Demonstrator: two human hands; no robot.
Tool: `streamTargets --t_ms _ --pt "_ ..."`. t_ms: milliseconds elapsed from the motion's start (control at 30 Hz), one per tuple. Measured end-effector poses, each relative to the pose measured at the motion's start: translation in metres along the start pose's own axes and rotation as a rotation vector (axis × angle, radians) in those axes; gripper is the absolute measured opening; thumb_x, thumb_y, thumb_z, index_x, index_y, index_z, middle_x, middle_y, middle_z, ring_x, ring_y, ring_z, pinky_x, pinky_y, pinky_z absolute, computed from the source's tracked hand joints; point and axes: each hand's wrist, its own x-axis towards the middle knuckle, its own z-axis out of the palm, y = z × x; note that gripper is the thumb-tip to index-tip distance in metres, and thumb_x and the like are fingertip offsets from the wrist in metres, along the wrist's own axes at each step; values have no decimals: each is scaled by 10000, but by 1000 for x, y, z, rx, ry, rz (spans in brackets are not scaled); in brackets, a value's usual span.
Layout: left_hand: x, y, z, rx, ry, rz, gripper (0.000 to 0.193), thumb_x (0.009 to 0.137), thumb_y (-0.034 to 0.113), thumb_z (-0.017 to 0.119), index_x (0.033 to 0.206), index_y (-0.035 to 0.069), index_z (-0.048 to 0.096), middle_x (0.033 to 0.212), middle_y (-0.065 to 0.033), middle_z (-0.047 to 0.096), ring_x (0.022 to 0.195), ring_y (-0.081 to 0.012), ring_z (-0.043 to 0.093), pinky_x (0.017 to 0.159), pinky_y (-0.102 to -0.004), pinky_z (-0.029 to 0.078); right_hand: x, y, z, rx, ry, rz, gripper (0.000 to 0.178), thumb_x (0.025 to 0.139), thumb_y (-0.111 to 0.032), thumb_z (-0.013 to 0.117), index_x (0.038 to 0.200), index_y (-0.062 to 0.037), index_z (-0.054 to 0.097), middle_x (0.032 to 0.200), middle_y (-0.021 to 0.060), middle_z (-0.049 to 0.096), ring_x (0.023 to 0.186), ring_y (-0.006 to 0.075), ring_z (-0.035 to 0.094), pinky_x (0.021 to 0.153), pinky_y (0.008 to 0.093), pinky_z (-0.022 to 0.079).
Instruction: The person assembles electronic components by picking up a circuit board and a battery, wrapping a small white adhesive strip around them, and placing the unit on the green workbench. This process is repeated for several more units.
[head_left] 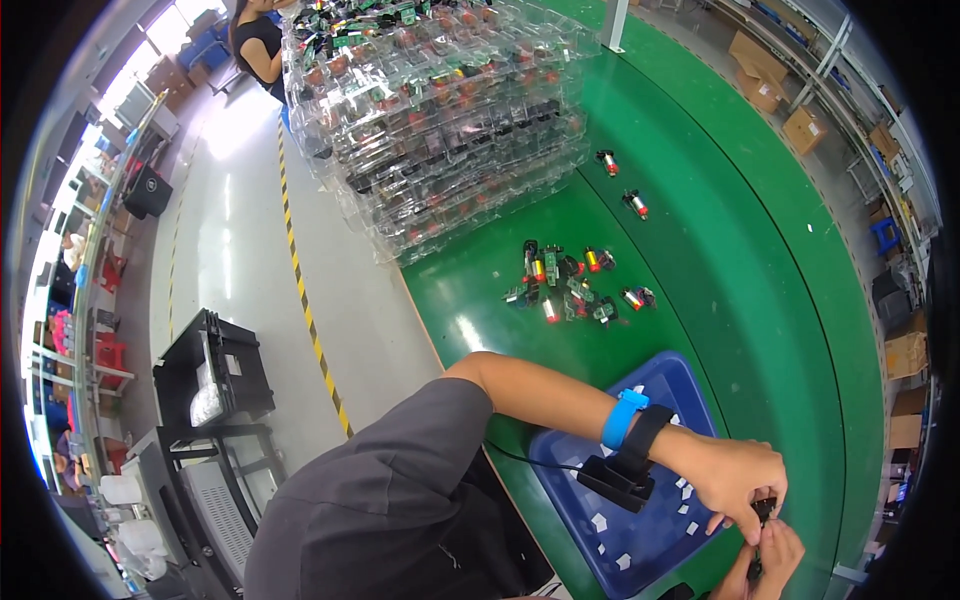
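My left hand (pixel 732 482), with a blue strap (pixel 624 418) and a black band at its wrist, reaches across from the left. Its fingers are pinched on a small dark part (pixel 763 510) whose kind is not clear. Just below, my right hand (pixel 776 562) is closed on the lower end of the same part, close to the picture's bottom edge. The fingers hide much of it. Beneath the left wrist lies a blue tray (pixel 697 385) holding scattered white pieces (pixel 599 522). A black box-shaped device (pixel 617 484) with a cable hangs at that wrist.
Small motors with green circuit boards (pixel 551 262) lie heaped on the green bench (pixel 460 290). Two more motors (pixel 637 205) lie apart beyond them. Stacked clear plastic trays (pixel 450 130) full of parts rise at the back. A person (pixel 262 45) is behind the stack. A black crate (pixel 212 365) stands left.
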Motion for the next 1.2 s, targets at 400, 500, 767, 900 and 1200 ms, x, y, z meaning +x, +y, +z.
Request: streamTargets --t_ms 400,500,767,900,1200 --pt "12 21 -32 -54 84 -174 358 915 52 669 1241 -55 568 900 -139 688 642 -155 673 544 -253 554 14 6 17 51 59 230 455 659 -7 828 1083 -21 666 1121 144 686 1011 337 622 892 408 494" --pt "20 17 -23 -69 84 -179 348 897 6 673 1226 -55 579 979 -158 683 679 -152 670 559 -259 576 0 11 10 128 118 327 437 681 -26 833 1084 -23 664 1125 151 677 1028 313 617 892 393 492" --pt "17 5 -14 -158 127 -88 369 879 -38 677 1228 -92 568 1128 -229 652 774 -194 689 617 -293 613 -25 14 -9 446 75 615 302 720 -51 839 977 1 690 818 110 687 714 172 661 639 273 520" --pt "18 4 -1 -81 161 -2 445 861 134 742 1206 -86 565 1082 -232 666 926 -276 691 703 -356 618 -23 11 11 508 181 554 230 752 -52 823 931 17 696 721 79 667 568 122 629 514 228 474" --pt "15 1 5 184 200 119 521 835 219 784 1199 -85 568 1132 -284 661 1090 -359 658 953 -438 537 -20 10 17 485 270 507 189 806 -51 783 949 40 699 710 85 673 550 108 631 497 215 469"
